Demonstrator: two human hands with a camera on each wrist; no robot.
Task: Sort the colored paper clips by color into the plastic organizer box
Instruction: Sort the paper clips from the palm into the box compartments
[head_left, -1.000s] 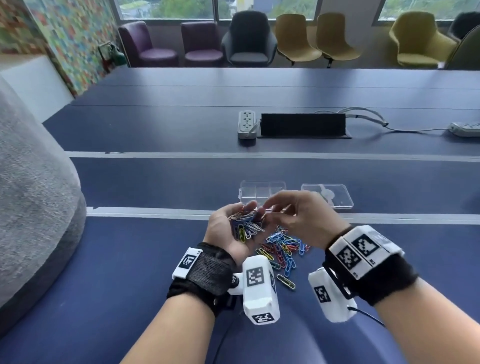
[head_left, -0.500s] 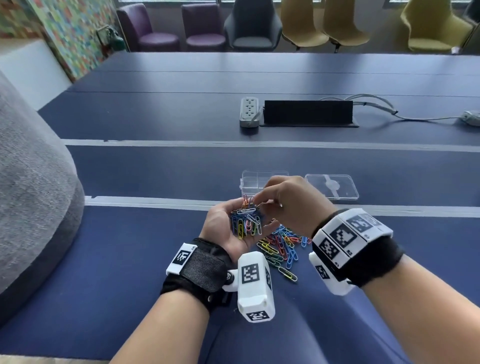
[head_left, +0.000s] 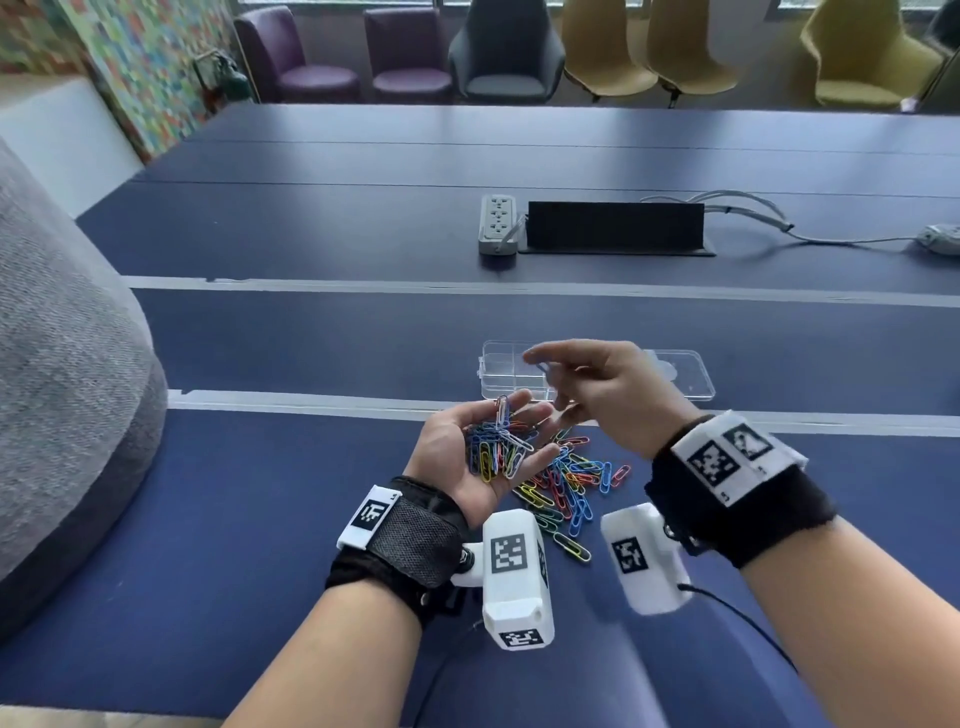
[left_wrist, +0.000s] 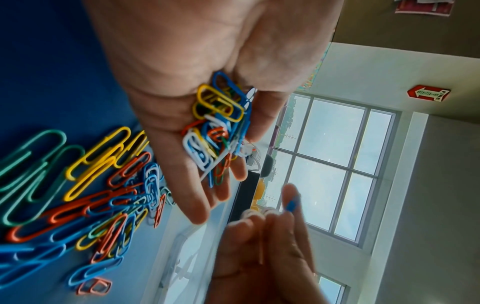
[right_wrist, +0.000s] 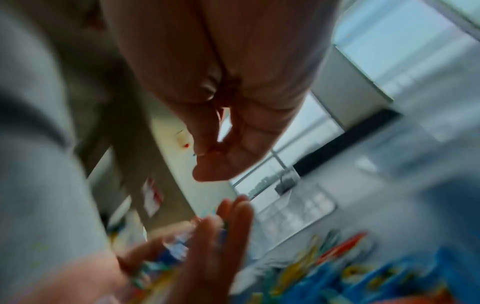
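paper clips (head_left: 566, 483) of blue, yellow, green, orange and white lie in a loose heap on the dark blue counter (head_left: 260, 519), at 6 o'clock from the plastic organizer box (head_left: 506, 371). the box is clear, with dividers, and its clear lid (head_left: 685, 374) lies open at its 3 o'clock side. pale strips run across the counter, one just near of the box. further off, at 12 o'clock, a grey power strip (head_left: 497, 223) sits beside a black cable flap (head_left: 613, 226), with grey cables trailing toward 3 o'clock. purple, grey and yellow chairs (head_left: 506, 52) line the far edge under windows, and a multicoloured mosaic wall (head_left: 150, 62) stands at 10 o'clock. a grey upholstered shape (head_left: 62, 364) fills the 9 o'clock side.

in the left wrist view a red arrow sign (left_wrist: 428, 93) on the wall reads "fire"; its smaller print is too small to read.

the left hand (head_left: 467, 457) is palm up above the counter, fingers loosely cupped, carrying a bunch of mixed clips (head_left: 498, 447) just at 9 o'clock of the heap. the right hand (head_left: 608, 389) hovers over the near edge of the box, at 2 o'clock from the left palm, its grip pinched thumb to finger; the left wrist view shows a blurred blue clip (left_wrist: 292, 204) between its fingertips. the right wrist view is too smeared to add more. both wrists wear black bands with white marker blocks (head_left: 514, 571).
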